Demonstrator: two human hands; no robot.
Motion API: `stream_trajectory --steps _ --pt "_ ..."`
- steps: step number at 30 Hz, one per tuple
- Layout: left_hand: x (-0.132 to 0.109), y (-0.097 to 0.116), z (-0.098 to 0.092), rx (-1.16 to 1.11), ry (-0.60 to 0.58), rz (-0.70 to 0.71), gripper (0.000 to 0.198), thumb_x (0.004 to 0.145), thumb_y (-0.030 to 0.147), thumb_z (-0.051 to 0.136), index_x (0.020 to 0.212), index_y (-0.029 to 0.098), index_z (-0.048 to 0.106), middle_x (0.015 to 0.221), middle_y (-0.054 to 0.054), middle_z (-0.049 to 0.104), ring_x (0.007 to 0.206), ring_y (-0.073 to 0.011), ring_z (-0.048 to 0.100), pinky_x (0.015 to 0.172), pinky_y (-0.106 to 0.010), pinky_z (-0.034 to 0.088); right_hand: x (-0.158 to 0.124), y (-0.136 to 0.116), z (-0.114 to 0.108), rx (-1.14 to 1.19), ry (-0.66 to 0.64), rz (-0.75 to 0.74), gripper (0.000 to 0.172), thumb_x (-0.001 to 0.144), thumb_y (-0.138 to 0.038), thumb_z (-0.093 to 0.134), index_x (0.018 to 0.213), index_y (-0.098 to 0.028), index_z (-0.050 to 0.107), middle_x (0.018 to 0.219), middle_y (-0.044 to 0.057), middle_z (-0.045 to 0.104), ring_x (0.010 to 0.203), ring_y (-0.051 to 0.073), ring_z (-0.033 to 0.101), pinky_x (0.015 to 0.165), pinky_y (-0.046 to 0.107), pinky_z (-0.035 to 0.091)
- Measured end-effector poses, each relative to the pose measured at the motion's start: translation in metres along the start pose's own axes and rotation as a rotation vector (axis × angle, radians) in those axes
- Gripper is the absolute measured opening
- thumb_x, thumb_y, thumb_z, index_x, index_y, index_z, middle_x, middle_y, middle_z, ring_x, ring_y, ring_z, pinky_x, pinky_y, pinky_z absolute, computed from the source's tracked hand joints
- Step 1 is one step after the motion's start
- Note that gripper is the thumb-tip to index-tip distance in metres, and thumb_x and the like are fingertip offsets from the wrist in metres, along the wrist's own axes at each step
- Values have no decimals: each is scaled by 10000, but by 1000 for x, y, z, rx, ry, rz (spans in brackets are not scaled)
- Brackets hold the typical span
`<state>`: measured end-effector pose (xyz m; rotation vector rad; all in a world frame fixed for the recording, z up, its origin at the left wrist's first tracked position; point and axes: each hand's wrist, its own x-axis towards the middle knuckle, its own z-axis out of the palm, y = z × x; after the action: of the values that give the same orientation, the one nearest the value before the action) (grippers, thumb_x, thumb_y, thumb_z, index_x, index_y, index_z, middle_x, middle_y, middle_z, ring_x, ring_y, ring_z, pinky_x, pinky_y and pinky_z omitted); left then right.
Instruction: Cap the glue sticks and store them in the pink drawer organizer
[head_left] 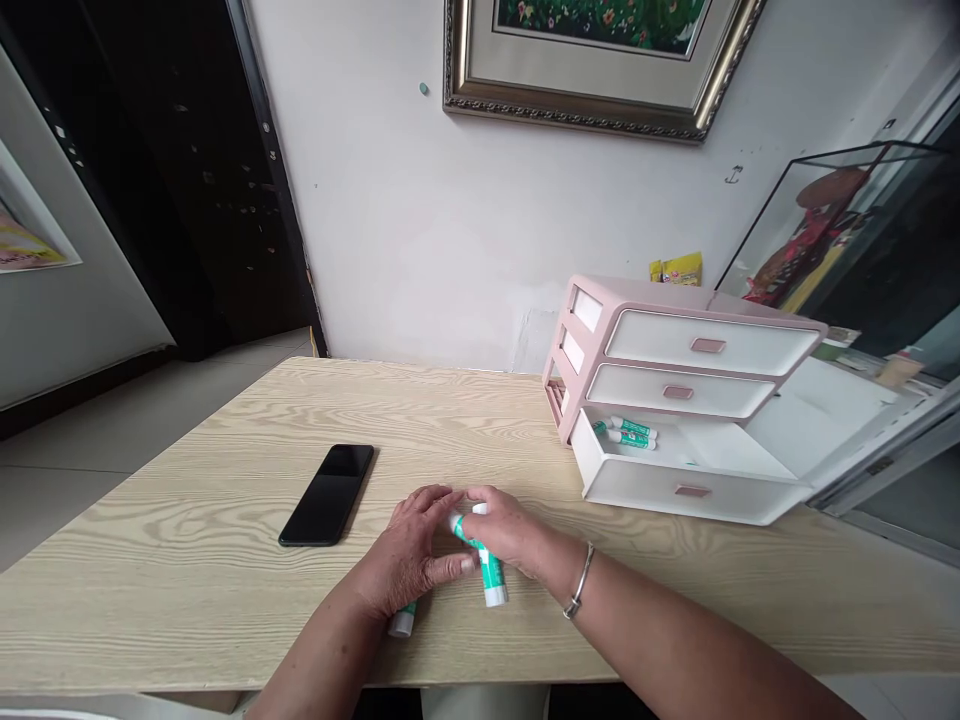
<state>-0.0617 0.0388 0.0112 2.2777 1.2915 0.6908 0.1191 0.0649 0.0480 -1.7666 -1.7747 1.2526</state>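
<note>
My left hand (409, 552) and my right hand (504, 530) are close together above the middle of the light wood table (225, 600). The right hand grips a green-and-white glue stick (493, 578). A second glue stick (463, 533) slants between my hands, with the left fingers on it. A third glue stick (403, 621) pokes out from under my left palm, and its upper part is hidden. Several more glue sticks (631, 432) lie in the open bottom drawer of a pink-and-white drawer unit (675, 350).
A black smartphone (328, 495) lies face up left of my hands. The drawer unit stands at the table's right, tilted in this wide view. A yellow packet (677, 269) sits behind it against the wall, and a glass case (825, 230) stands to the right.
</note>
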Motion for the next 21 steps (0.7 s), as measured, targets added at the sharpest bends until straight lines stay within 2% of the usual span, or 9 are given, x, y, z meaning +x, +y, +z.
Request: stream_trajectory --steps 3,7,10,13,15,16,19,21 --pt "-1 1 -1 27 12 -35 708 869 687 579 1450 284 545 1453 -147 515 1371 -360 440 1141 -543 347 -11 -3 -3 149 -67 81 743 620 -122 589 1361 -172 553 820 31 698 734 196 680 550 241 482" --pt "-1 0 3 31 52 -50 556 876 647 604 1302 294 668 1387 -120 580 1307 -334 514 1100 -525 399 -20 1 -3 419 -177 164 796 677 -112 537 1458 -150 388 696 -5 646 639 203 693 515 266 534" --pt "2 -2 9 49 96 -29 396 914 525 617 1190 256 708 1310 -111 630 1247 -297 558 1067 -486 421 -18 7 0 481 -100 164 758 733 -120 524 1465 -167 335 694 -33 608 526 171 642 479 275 528" --pt "4 -1 14 72 132 -6 241 941 366 604 1113 239 715 1196 -89 682 1177 -258 592 1022 -439 436 -21 11 5 374 -9 136 636 822 -174 513 1442 -191 376 654 -64 547 430 122 517 443 249 469" --pt "5 2 14 76 146 -15 180 933 298 606 1055 238 724 1134 -73 702 1143 -245 602 1000 -416 439 -31 13 7 219 -15 48 597 851 -248 560 1430 -207 424 658 -58 551 446 114 487 454 241 437" --pt "6 3 14 74 148 -24 161 926 270 605 1026 238 728 1109 -67 709 1125 -241 608 988 -406 443 -39 13 7 138 -43 -21 621 844 -287 608 1436 -221 433 691 -44 580 487 122 513 483 246 443" --pt "7 7 11 58 151 -54 162 911 215 588 979 234 734 1071 -66 720 1081 -235 624 965 -392 450 -69 19 11 -100 -133 -293 853 744 -356 778 1497 -275 385 950 29 698 764 194 653 680 297 507" --pt "7 8 9 56 151 -67 162 906 224 589 973 224 737 1066 -78 724 1070 -242 633 957 -395 455 -85 24 17 -252 -166 -469 1010 668 -383 854 1533 -283 342 1177 90 694 992 280 669 844 363 514"
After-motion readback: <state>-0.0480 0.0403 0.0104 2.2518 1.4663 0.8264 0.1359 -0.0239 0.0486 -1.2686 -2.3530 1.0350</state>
